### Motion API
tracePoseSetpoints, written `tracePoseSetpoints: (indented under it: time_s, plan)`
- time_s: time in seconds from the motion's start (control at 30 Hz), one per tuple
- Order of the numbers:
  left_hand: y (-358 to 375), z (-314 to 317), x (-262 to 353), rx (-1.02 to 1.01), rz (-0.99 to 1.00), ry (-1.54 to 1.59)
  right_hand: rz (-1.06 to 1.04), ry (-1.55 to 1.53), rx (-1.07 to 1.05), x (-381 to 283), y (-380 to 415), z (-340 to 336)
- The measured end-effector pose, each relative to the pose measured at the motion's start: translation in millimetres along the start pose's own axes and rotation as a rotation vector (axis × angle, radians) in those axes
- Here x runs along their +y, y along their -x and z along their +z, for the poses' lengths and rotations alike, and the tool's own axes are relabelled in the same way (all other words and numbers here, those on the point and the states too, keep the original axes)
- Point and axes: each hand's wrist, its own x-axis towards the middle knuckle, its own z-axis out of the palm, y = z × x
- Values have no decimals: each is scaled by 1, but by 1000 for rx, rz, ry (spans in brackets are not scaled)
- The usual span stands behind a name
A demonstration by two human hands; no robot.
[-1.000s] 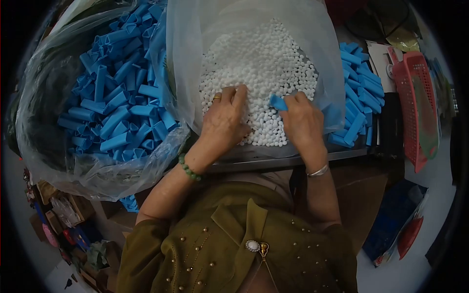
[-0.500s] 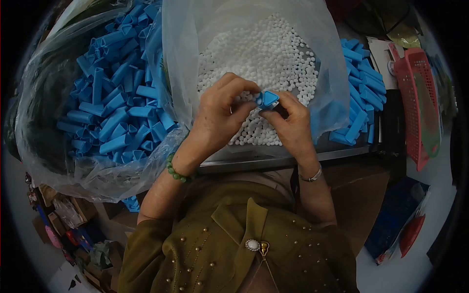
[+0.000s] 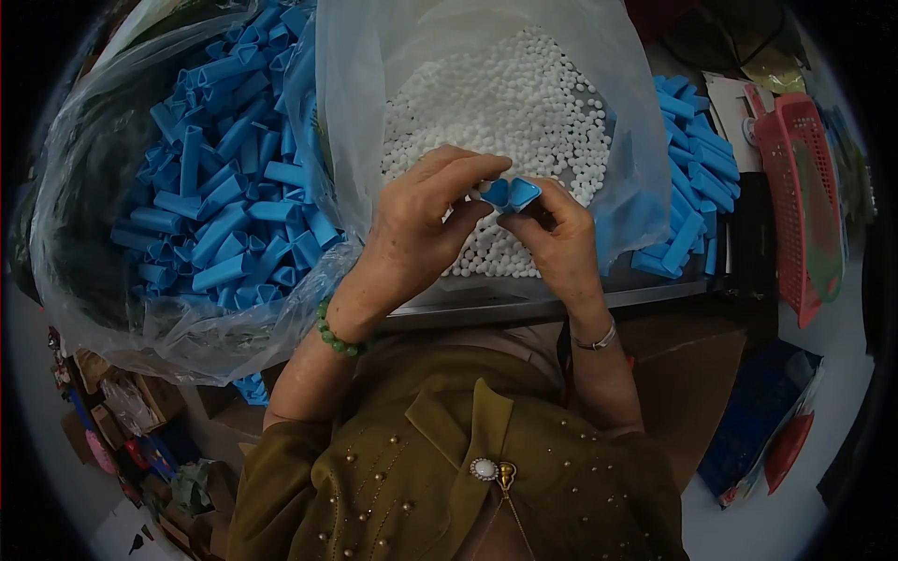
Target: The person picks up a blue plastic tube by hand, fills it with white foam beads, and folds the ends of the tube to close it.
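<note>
Centrally, one blue tube [image 3: 526, 194] is held above white balls [image 3: 510, 251], pinched by the right hand [image 3: 567, 245], presumably for steadiness, and met by the left hand [image 3: 413, 222], whose bent fingers' hold cannot be told, with other tubes [image 3: 223, 227] heaped alongside, likely for easy reach.

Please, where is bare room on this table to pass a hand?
Mainly the narrow metal table edge, between the plastic sheet under the white balls and the person's lap; a hand could probably pass there. Crowded: the left bag with its blue tubes, the balls' area, and the right pile of tubes.
</note>
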Motion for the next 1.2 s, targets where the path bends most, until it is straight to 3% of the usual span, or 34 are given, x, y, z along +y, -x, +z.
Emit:
tracePoseSetpoints:
  time_s: [0.47, 0.57, 0.63, 0.73, 0.87, 0.9, 0.97, 1.03, 1.1, 1.17, 1.2]
  plan:
    - [-4, 2, 7, 59, 156, -101, -66, -64, 12, 2, 4, 1]
    - [-4, -1, 2, 68, 107, -35, -48, -49, 4, -3, 6, -1]
    - [-2, -3, -4, 80, -166, 119, -103, -73, -1, -6, 7, -3]
    - [1, -3, -12, 36, -19, 269, -133, -164, -15, -11, 9, -5]
    - [12, 8, -12, -152, -31, 459, -7, -234, -67, -10, 15, -4]
    - [15, 11, -9, -148, -31, 457, 42, -349, -124, -10, 15, -5]
    - [21, 14, -5, -112, -372, 963, 93, -462, -183, -10, 14, -6]
    - [25, 16, -7, -88, -388, 970, 244, -880, -253, -11, 13, -7]
    - [26, 17, -8, -66, -406, 977, 251, -960, -285, -5, 10, -8]
    - [25, 16, -9, -97, -213, 661, 259, -1042, -318, -5, 10, -7]
    - [25, 17, -8, -95, -214, 662, 270, -999, -300, -7, 10, -4]
